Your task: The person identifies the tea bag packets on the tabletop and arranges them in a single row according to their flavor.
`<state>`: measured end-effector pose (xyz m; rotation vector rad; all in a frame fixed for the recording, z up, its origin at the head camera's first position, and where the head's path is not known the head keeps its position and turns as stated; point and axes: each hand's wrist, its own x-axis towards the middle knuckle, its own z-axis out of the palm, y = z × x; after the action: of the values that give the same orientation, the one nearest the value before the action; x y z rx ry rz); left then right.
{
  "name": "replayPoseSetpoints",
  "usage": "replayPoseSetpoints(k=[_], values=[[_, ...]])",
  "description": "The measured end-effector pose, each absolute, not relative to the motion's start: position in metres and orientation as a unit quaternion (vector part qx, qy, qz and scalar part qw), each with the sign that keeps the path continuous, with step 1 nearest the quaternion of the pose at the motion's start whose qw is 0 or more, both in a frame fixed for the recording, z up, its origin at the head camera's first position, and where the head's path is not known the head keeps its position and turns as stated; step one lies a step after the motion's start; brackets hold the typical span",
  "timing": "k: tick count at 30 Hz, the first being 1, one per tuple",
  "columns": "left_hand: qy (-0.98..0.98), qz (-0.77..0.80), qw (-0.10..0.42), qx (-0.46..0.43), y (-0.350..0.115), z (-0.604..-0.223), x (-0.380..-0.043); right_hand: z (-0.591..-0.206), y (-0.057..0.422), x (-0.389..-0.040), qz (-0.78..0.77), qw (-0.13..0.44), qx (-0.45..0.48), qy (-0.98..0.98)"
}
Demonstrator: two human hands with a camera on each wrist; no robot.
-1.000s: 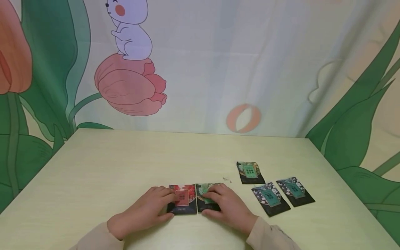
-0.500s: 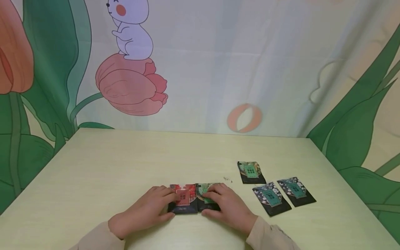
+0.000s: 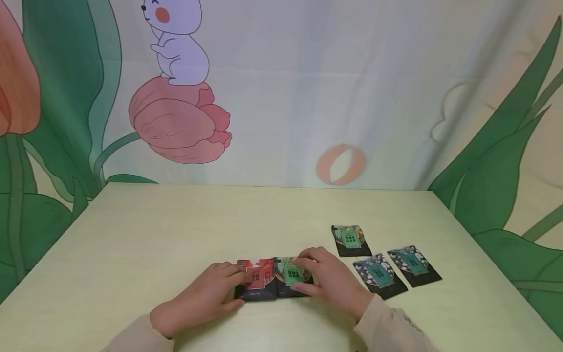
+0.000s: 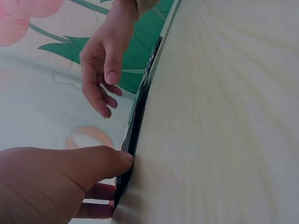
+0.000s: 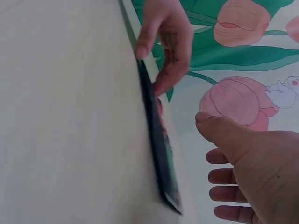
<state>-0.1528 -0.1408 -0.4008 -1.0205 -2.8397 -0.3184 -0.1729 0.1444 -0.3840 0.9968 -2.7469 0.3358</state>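
Observation:
Two flat printed sachets lie side by side, edges meeting, near the table's front: a red one [image 3: 264, 292] and a green one [image 3: 293, 275], both with dark lower bands. My left hand [image 3: 211, 292] rests at the red sachet's left side, fingertips on its face and thumb by its near corner. In the left wrist view, the left thumb [image 4: 110, 161] touches the dark edge. My right hand [image 3: 332, 281] hovers over the green sachet's right part with loosely bent fingers. The right wrist view shows that hand [image 5: 261, 172] apart from the sachets, holding nothing.
At the right lie another green sachet [image 3: 351, 239] and two blue floral sachets [image 3: 380, 277] [image 3: 414, 265]. The pale wooden table [image 3: 176, 225] ends at a curtain [image 3: 272, 98] printed with tulips and a white animal.
My right hand has lifted off the green sachet and shifted slightly right, uncovering more of its label. The gap between the two front sachets has closed. My left hand stays in place.

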Motion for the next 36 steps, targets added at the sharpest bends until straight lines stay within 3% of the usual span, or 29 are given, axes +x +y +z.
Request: replayPoseSetpoints(k=[19, 36], values=[[-0.931, -0.118, 0.045, -0.341, -0.136, -0.402, -0.154, -0.386, 0.223, -0.203, 0.144, 0.130, 0.197, -0.961], [-0.933, -0.113, 0.048, -0.337, -0.142, -0.401, -0.153, -0.403, 0.244, -0.220, 0.142, 0.055, 0.133, -0.979]])
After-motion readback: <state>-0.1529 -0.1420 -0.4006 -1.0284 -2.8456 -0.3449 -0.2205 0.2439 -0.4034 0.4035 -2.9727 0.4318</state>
